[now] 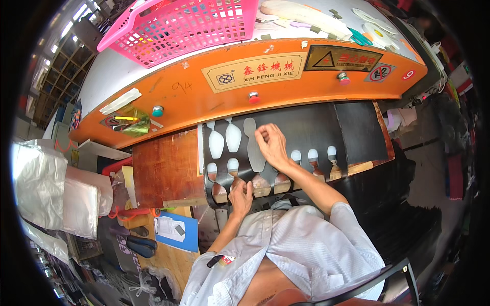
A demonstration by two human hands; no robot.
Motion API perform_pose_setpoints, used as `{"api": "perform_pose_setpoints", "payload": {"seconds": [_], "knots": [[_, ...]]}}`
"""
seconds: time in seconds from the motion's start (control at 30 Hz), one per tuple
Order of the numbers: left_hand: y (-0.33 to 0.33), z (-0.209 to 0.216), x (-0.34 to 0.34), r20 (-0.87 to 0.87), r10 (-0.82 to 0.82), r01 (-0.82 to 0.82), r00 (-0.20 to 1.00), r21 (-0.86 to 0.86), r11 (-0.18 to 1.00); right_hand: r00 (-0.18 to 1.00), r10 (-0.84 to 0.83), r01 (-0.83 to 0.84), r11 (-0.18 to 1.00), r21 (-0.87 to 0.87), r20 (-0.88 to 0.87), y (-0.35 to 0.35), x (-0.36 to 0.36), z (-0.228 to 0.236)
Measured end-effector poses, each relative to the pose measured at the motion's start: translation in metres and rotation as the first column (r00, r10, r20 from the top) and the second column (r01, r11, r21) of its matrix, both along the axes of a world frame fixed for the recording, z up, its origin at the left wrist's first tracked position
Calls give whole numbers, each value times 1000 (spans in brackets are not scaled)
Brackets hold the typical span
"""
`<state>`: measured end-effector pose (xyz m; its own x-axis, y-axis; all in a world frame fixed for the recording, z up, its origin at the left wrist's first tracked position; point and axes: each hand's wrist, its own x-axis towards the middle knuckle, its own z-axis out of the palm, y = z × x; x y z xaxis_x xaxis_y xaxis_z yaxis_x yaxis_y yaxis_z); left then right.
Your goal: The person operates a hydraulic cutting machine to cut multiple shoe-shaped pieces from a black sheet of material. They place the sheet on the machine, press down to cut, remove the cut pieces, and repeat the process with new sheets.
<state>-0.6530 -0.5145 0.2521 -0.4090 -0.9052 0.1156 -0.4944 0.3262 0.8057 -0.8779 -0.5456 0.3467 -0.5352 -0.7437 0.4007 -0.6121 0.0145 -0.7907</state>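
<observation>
A long grey insole-shaped piece point(255, 155) lies on a black sheet point(311, 125). At its right edge is my right hand point(273, 147), fingers curled together; whether they grip the piece I cannot make out. My left hand point(241, 198) is low at the sheet's near edge, thumb and fingers slightly apart, beside a row of sole-shaped pieces with white ends point(233, 164) and brownish, shiny lower parts. White sole-shaped pieces point(233, 137) lie left of the grey one. Right of my forearm the near row continues with several more pieces point(313, 155).
Behind the sheet runs an orange machine front point(178, 81) with red and green buttons. On top stand a pink basket point(194, 30) and loose pale cut pieces point(301, 11). A reddish-brown board point(166, 173) extends left. Plastic bags point(38, 178) and a blue clipboard point(190, 234) are left.
</observation>
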Motion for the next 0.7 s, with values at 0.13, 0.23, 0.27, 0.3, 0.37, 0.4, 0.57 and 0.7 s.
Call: {"api": "perform_pose_setpoints", "payload": {"seconds": [0.13, 0.23, 0.27, 0.3, 0.37, 0.4, 0.57, 0.7], "knots": [[16, 3, 12, 12, -28, 27, 1000, 20, 999, 989, -17, -7, 986, -164, -147, -70, -26, 8], [27, 3, 22, 16, -55, 54, 998, 57, 997, 980, -1, -23, 993, -114, -200, -86, -41, 11], [30, 2, 26, 16, -66, 64, 998, 81, 995, 982, 30, -36, 999, -28, -186, -79, -39, 11], [33, 0, 29, 8, -68, 67, 998, 88, 994, 986, 11, -9, 1000, 13, -166, -66, -37, 9], [39, -4, 38, 18, -83, 80, 996, 137, 987, 994, 20, -8, 994, 108, -109, -28, -21, 5], [41, -6, 42, 45, -99, 92, 994, 139, 986, 992, 38, -10, 973, 229, -119, -6, -4, -1], [48, -21, 60, 80, -160, 139, 984, 226, 964, 969, 170, -78, 899, 432, -178, 60, 82, -51], [53, -32, 68, 79, -168, 148, 983, 213, 966, 995, 42, -67, 949, 307, 88, 67, 83, -73]]}}
